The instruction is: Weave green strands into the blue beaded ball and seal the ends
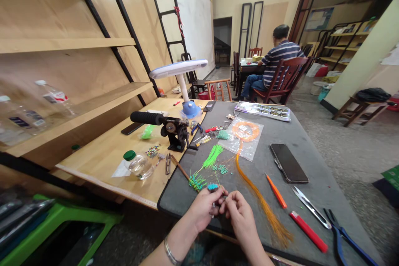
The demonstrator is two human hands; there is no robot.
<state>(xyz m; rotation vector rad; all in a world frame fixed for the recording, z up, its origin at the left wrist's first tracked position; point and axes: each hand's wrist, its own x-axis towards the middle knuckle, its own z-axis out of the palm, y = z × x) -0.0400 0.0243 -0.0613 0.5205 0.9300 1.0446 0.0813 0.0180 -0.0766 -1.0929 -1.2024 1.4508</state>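
Observation:
My left hand (205, 208), with a metal bracelet on its wrist, is closed at the mat's near edge around a small thing with a bright blue top (213, 186); thin dark parts poke out below. My right hand (239, 211) touches it, thumb and fingers pinched together; what they pinch is too small to make out. A thin green strand rises from between the hands. Just beyond lie a cluster of green and blue beaded strands (197, 182), a bundle of bright green strands (213, 156) and loose teal beads (220, 169).
An orange thread hank (262, 199) crosses the grey mat (183, 195). To the right are a phone (289, 163), thread snips (311, 207), a red lighter (308, 231) and blue-handled pliers (346, 237). A hand-cranked tool (176, 133) and bottle (140, 165) stand left. A person (280, 62) sits farther back.

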